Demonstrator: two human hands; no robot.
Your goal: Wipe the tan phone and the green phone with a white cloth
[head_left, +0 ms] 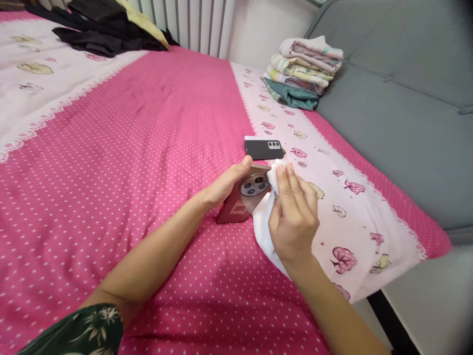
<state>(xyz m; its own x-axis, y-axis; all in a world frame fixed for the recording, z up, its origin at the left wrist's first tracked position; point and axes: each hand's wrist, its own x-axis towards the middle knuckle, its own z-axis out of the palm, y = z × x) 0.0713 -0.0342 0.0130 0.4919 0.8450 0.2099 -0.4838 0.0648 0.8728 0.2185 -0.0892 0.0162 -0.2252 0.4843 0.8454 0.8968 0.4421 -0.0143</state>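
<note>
My left hand [229,181] is closed around the left edge of a smartphone [241,209], its thumb on the top corner. The phone is tilted, with its back and round camera ring facing me. A white cloth [263,229] is pinched in my right hand [295,212], which presses a bunched end of it against the phone's upper right edge. The rest of the cloth hangs below that hand, partly hidden by it. Just beyond, a second, black phone [260,149] lies back up on the bed, with something pale under its far edge.
A pink dotted bedspread [177,113] spreads under everything. Folded clothes [301,74] are stacked at the back right against a grey padded headboard [391,98]. Dark clothes [107,29] lie loosely at the far left, before a white radiator [192,24].
</note>
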